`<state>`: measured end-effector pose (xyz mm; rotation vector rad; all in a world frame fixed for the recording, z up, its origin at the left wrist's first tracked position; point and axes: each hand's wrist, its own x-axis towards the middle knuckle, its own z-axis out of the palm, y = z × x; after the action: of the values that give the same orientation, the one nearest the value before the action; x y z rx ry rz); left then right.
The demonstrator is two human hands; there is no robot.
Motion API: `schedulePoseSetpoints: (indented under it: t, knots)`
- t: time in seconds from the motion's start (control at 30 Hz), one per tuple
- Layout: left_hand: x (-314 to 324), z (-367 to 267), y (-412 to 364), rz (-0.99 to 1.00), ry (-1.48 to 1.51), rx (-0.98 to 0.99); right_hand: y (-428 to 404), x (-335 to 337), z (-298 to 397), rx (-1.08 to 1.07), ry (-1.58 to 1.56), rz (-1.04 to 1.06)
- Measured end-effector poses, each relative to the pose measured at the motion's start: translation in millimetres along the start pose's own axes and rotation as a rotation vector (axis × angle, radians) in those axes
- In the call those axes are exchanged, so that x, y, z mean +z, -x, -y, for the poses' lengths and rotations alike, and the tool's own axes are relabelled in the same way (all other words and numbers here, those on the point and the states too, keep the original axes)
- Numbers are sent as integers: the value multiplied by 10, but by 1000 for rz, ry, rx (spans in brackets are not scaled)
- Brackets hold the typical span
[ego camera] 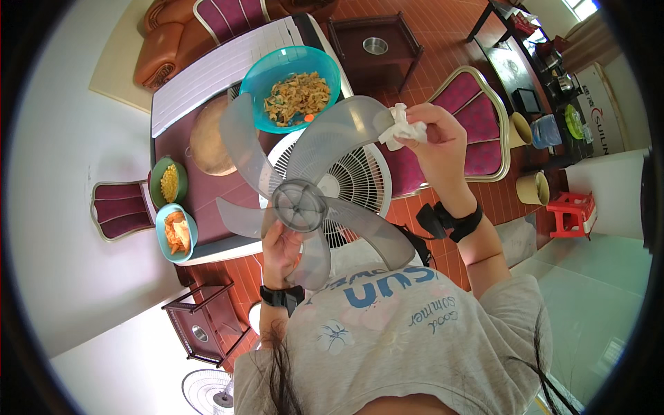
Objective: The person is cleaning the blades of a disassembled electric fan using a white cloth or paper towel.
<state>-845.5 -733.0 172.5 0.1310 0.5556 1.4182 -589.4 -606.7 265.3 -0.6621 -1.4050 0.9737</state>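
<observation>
A translucent grey plastic fan blade with several curved vanes is held up in front of my chest. My left hand grips it from below, close to its round hub. Between the fingers of my right hand is a crumpled white tissue, pressed against the tip of the upper right vane. Behind the blade lies a white round fan grille with dark gaps between its ribs. The vanes and hub cover part of the grille.
A teal basin of dried pieces stands on the table beyond the grille. Nearby are a round wooden board, a green bowl and a light blue bowl. A maroon chair stands right, a standing fan lower left.
</observation>
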Motion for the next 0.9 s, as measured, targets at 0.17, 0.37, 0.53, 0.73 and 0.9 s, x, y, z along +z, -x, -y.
schedulePoseSetpoints:
  t: [0.17,0.37,0.53,0.73,0.9]
  knots:
    - [-45,-18,-31,63,-16,24,-17,-54,-70,356,-445,-63]
    - [-60,-30,-75,131,-14,37,-70,-96,-79,609,-855,-139]
    - [-55,-12,-75,67,14,50,-68,-199,-72,527,-826,-244]
    - [2,-28,-46,65,1,55,-119,-235,-10,420,-849,-262]
    - [109,-33,-94,145,-221,127,-161,-241,125,276,-441,-150]
